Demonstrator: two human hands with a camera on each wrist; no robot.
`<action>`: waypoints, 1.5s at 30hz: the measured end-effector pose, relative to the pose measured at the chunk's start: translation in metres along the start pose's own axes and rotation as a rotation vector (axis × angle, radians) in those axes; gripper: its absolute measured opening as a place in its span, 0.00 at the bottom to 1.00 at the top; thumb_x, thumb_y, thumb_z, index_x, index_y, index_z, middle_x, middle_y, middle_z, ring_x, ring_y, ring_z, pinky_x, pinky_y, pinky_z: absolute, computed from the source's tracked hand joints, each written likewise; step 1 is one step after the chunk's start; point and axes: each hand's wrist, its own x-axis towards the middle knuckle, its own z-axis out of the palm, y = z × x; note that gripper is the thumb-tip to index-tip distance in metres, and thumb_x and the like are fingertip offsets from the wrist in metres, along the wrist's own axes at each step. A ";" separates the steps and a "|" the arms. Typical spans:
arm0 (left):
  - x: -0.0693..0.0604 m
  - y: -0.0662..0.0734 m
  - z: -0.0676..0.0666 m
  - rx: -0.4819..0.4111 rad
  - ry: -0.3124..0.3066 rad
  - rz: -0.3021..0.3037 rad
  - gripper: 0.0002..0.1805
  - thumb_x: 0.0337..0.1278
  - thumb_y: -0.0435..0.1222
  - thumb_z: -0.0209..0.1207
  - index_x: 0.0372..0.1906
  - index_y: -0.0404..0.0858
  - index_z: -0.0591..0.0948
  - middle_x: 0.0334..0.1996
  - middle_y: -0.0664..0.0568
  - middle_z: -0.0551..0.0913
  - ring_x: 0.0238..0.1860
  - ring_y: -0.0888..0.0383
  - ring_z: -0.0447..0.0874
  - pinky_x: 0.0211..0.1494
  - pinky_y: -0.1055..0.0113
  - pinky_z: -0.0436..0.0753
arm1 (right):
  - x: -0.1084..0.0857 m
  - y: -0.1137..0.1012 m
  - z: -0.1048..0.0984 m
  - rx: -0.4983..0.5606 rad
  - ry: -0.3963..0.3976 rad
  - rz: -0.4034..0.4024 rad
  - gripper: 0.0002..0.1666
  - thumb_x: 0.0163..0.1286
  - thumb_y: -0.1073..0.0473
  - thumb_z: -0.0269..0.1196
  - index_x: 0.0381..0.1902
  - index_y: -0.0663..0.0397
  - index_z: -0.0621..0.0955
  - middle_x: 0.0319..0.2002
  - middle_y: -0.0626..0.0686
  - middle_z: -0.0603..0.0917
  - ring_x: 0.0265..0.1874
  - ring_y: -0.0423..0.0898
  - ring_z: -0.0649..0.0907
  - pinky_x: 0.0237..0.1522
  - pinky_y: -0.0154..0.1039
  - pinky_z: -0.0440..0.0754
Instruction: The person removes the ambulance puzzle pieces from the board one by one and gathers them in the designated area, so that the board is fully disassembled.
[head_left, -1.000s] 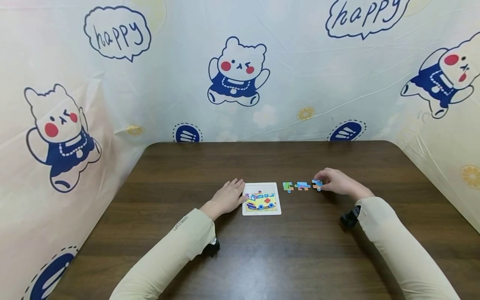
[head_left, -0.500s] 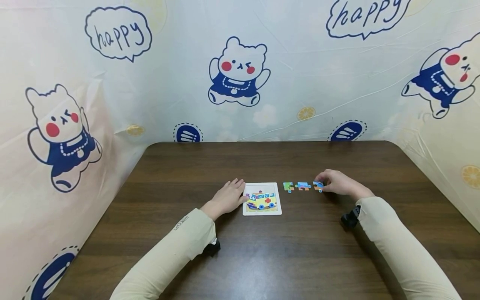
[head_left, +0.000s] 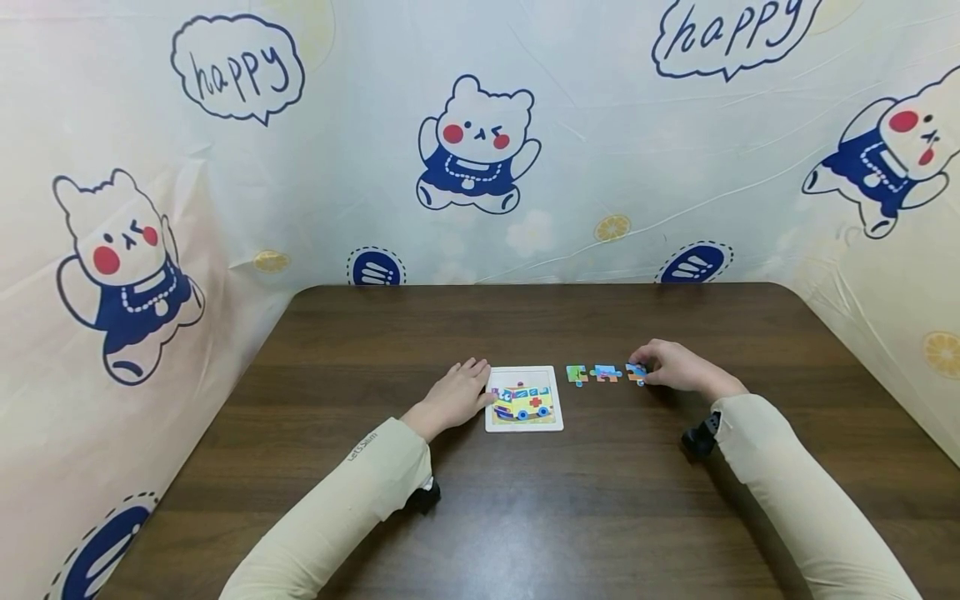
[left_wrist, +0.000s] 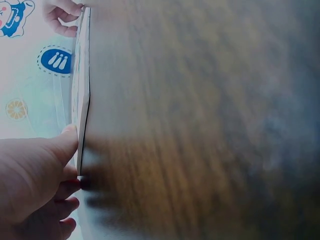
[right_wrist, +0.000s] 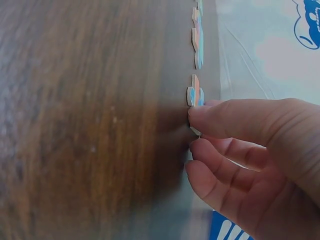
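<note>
A white-framed puzzle tray with a yellow ambulance picture lies on the brown table. Its upper part shows plain white. My left hand rests at the tray's left edge, fingers fairly straight. In the left wrist view the thumb touches the tray's edge. To the right of the tray, a green puzzle piece and a blue puzzle piece lie in a row. At the row's right end my right hand pinches another puzzle piece between thumb and fingers, partly hiding it, low at the tabletop.
Bare wood of the table stretches in front of the tray and behind the pieces. A patterned cloth with cartoon bears hangs behind and along the sides. Black wrist cameras sit under the sleeves.
The right hand has shifted its puzzle piece slightly right and toward me, and the piece has turned a little. In the last half second both hands stay almost still.
</note>
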 end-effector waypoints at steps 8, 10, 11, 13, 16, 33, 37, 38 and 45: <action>0.000 0.001 -0.001 -0.026 0.020 0.000 0.31 0.65 0.46 0.50 0.65 0.29 0.63 0.66 0.40 0.61 0.67 0.45 0.54 0.67 0.54 0.53 | 0.002 -0.002 -0.003 -0.001 -0.010 0.001 0.16 0.59 0.70 0.63 0.46 0.67 0.79 0.42 0.61 0.77 0.39 0.55 0.76 0.43 0.51 0.76; -0.001 0.001 -0.001 -0.022 0.027 0.010 0.31 0.65 0.46 0.51 0.65 0.30 0.64 0.65 0.40 0.62 0.67 0.45 0.54 0.67 0.54 0.53 | 0.004 -0.004 -0.003 0.003 -0.008 0.001 0.16 0.59 0.70 0.63 0.46 0.67 0.79 0.43 0.61 0.77 0.41 0.55 0.76 0.45 0.52 0.75; -0.001 0.001 -0.001 -0.021 0.033 0.018 0.31 0.65 0.46 0.51 0.65 0.30 0.65 0.65 0.40 0.62 0.67 0.45 0.55 0.67 0.53 0.54 | 0.004 -0.004 -0.003 0.011 -0.005 0.004 0.16 0.59 0.70 0.63 0.46 0.67 0.79 0.43 0.61 0.78 0.42 0.55 0.76 0.46 0.52 0.75; -0.001 0.000 -0.001 -0.020 0.046 0.033 0.30 0.64 0.45 0.52 0.64 0.30 0.66 0.64 0.40 0.63 0.66 0.44 0.56 0.67 0.53 0.54 | 0.005 -0.007 -0.004 0.029 0.000 0.012 0.16 0.60 0.70 0.62 0.47 0.67 0.79 0.44 0.61 0.78 0.43 0.56 0.76 0.48 0.54 0.74; -0.002 -0.001 -0.001 -0.019 0.061 0.049 0.29 0.64 0.45 0.53 0.63 0.31 0.68 0.64 0.41 0.65 0.66 0.45 0.57 0.67 0.52 0.54 | 0.006 -0.011 -0.005 0.059 0.022 0.028 0.16 0.61 0.69 0.61 0.48 0.67 0.78 0.45 0.61 0.78 0.45 0.56 0.76 0.49 0.54 0.74; -0.006 -0.007 0.000 -0.064 0.001 0.072 0.34 0.64 0.50 0.51 0.66 0.31 0.63 0.66 0.41 0.60 0.68 0.47 0.52 0.68 0.56 0.52 | 0.025 -0.058 0.008 0.082 0.055 -0.084 0.15 0.61 0.67 0.62 0.47 0.65 0.79 0.44 0.58 0.79 0.35 0.49 0.77 0.37 0.43 0.79; -0.007 -0.008 0.000 -0.080 -0.023 0.072 0.37 0.62 0.52 0.51 0.67 0.32 0.61 0.67 0.42 0.58 0.69 0.48 0.50 0.68 0.57 0.51 | 0.033 -0.072 0.015 0.101 0.032 -0.112 0.16 0.61 0.66 0.63 0.47 0.63 0.80 0.44 0.56 0.79 0.35 0.48 0.76 0.37 0.40 0.79; -0.007 -0.009 0.000 -0.077 -0.033 0.070 0.38 0.62 0.53 0.51 0.68 0.32 0.60 0.68 0.43 0.57 0.69 0.48 0.49 0.68 0.58 0.51 | 0.035 -0.076 0.017 0.101 0.026 -0.124 0.16 0.61 0.66 0.63 0.47 0.63 0.80 0.43 0.56 0.79 0.34 0.47 0.76 0.37 0.40 0.79; -0.009 -0.009 -0.003 -0.116 -0.072 0.058 0.41 0.59 0.55 0.52 0.68 0.33 0.59 0.69 0.44 0.55 0.69 0.49 0.47 0.68 0.58 0.50 | 0.047 -0.102 0.030 0.075 -0.009 -0.185 0.16 0.61 0.64 0.63 0.47 0.61 0.80 0.41 0.56 0.79 0.32 0.46 0.75 0.33 0.37 0.76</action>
